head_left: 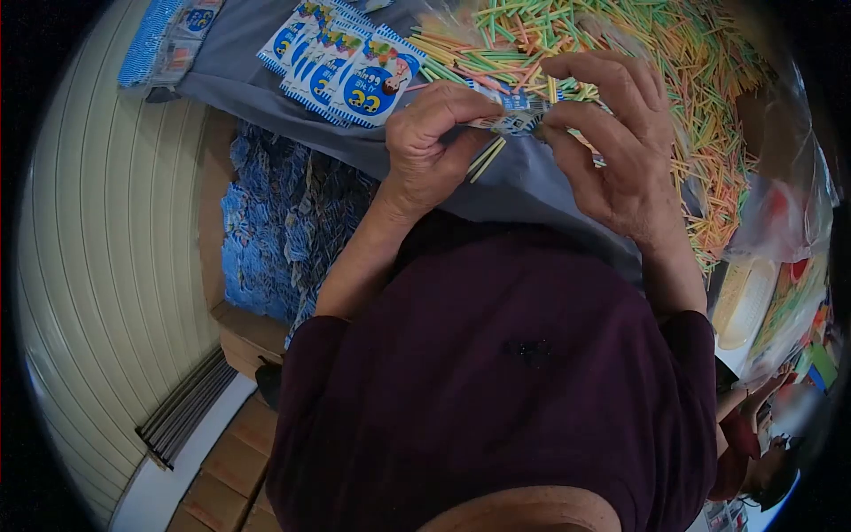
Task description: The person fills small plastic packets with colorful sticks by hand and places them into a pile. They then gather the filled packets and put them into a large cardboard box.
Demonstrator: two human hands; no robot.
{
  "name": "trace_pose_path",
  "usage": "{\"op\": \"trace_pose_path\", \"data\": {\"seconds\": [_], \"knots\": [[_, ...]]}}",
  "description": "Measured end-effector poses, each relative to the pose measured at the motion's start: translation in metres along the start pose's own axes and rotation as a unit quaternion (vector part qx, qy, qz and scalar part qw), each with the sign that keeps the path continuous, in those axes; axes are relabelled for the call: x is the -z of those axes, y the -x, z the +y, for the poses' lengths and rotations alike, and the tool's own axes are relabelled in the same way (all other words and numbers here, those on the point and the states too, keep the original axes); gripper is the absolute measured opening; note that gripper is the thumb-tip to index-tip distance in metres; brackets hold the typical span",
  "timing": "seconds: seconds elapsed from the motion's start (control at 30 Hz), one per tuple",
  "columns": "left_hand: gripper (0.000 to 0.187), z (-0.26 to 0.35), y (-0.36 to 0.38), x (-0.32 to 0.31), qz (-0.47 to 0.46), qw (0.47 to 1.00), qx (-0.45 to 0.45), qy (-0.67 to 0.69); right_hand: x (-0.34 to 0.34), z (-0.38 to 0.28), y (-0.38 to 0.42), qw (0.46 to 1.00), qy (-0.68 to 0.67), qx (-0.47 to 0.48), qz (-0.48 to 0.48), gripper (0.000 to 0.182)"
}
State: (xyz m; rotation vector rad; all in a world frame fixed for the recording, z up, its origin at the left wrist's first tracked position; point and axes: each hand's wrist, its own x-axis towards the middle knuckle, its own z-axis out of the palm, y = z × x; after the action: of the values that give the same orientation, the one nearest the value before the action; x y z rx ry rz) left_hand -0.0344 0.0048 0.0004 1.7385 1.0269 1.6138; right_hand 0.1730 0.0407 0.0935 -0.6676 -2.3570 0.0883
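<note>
My left hand (430, 146) pinches a small blue and white printed packet (519, 115) between thumb and forefinger, at the near edge of the grey-covered table. At the packet's right end, the thumb and a finger of my right hand (620, 146) are closed on its edge; its upper finger is curled above. The packet is seen nearly edge-on, so its contents are hidden. Just below it, a couple of pale yellow sticks (487, 160) lie on the grey cloth (532, 182). Left of my hands, several flat blue and white packets (377, 80) overlap in a fanned row.
A large heap of thin coloured sticks (709, 80) spreads behind and right of my hands. Clear plastic (784, 208) lies at the right. Below the table's left side, a cardboard box (244, 337) holds many blue packets (266, 230). Another person (749, 443) is at lower right.
</note>
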Motion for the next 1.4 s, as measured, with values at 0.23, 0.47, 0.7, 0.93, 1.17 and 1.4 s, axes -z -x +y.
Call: {"op": "trace_pose_path", "data": {"seconds": [0.23,0.47,0.7,0.93,1.17,1.4], "knots": [[0.027,0.005,-0.005,0.001,-0.013,0.987,-0.1,-0.123,0.001,-0.006,-0.003,0.998,0.026,-0.024,-0.057,0.019],[0.026,0.005,-0.004,0.002,-0.005,0.991,-0.097,-0.096,0.003,-0.009,-0.005,0.997,-0.048,-0.042,-0.04,0.018],[0.041,0.013,0.007,0.042,0.052,0.972,0.022,-0.228,0.067,0.062,0.035,0.96,0.068,-0.266,0.054,0.018],[0.042,-0.018,0.0,0.073,0.014,0.837,0.008,-0.547,0.029,0.067,0.062,0.938,0.047,-0.335,-0.078,0.03],[0.034,-0.005,-0.005,0.061,0.031,0.819,-0.033,-0.572,0.059,0.095,0.094,0.935,0.192,-0.28,-0.099,0.038],[0.014,0.012,-0.035,0.0,-0.081,0.919,-0.115,-0.369,0.059,0.079,0.087,0.951,0.17,-0.199,-0.162,0.048]]}}
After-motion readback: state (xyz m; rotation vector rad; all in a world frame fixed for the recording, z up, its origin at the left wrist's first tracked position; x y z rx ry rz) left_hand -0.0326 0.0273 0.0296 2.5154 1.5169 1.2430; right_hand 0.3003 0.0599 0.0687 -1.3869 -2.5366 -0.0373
